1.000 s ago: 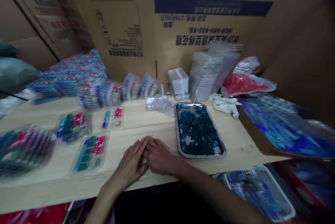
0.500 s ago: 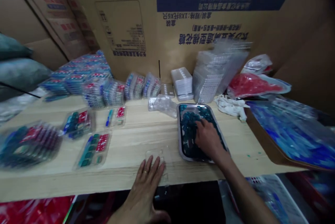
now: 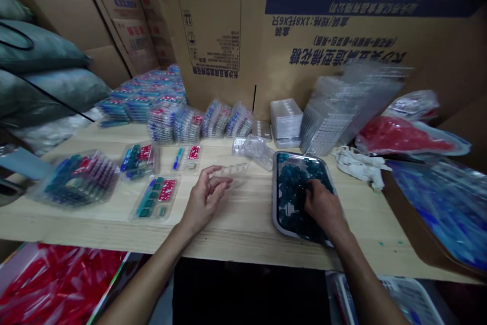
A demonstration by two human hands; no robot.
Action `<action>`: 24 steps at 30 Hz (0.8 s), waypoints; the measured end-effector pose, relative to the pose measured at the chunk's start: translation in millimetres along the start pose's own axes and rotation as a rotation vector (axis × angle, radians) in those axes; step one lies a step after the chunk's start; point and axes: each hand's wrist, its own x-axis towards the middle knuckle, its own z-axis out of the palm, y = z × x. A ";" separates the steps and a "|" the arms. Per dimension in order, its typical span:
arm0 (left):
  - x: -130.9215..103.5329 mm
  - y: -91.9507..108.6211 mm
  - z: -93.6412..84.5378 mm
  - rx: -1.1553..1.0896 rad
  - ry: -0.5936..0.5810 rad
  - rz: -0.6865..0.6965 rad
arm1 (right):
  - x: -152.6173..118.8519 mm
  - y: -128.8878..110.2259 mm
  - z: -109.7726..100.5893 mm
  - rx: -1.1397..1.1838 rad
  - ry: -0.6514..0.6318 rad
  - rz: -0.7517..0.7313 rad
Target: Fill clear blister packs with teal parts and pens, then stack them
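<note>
My left hand (image 3: 207, 193) is raised above the wooden table, its thumb and fingers closed on the edge of a small clear plastic tray (image 3: 236, 168) with moulded hollows. My right hand (image 3: 324, 207) reaches into a metal tray (image 3: 274, 208) full of dark teal, glossy pieces (image 3: 292, 178). Its fingers are bent together among them, and the fingertips are hidden. Left of my left hand lies a filled blister pack (image 3: 158, 198) with teal pieces, a blue-and-teal stick and a red spotted packet. Behind it is a part-filled pack (image 3: 188, 157).
Stacked filled packs (image 3: 81, 178) stand at the left. Empty clear trays (image 3: 286, 121) are piled against the carton (image 3: 327, 36). White gloves (image 3: 359, 163) and a box of blue wrapped items (image 3: 441, 203) are at the right. A bin of red items (image 3: 57, 284) sits below the table edge.
My left hand has risen from lying flat over the clear tray and now holds it up. My right hand stays in the metal tray. The view has shifted left.
</note>
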 end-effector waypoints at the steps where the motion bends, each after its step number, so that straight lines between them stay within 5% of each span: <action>1: 5.6 -0.7 2.0 -0.004 -0.022 0.008 | 0.4 0.9 -0.9 0.021 0.045 -0.004; 7: 4.2 -33.8 12.9 0.593 -0.240 0.300 | 5.5 17.7 -1.1 0.293 0.156 0.027; 11: -10.7 -59.4 18.2 0.801 -0.573 0.255 | 7.8 20.8 1.1 0.628 0.061 0.084; 14: -14.0 -68.6 15.7 0.760 -0.666 0.201 | 8.2 11.4 1.6 0.730 0.086 0.066; 19: -6.5 -57.6 13.2 0.613 -0.577 0.204 | 4.7 -26.3 0.3 1.091 0.043 0.152; 24: 4.0 -26.4 43.3 0.172 -0.187 0.099 | -8.4 -81.6 6.1 1.640 -0.143 0.194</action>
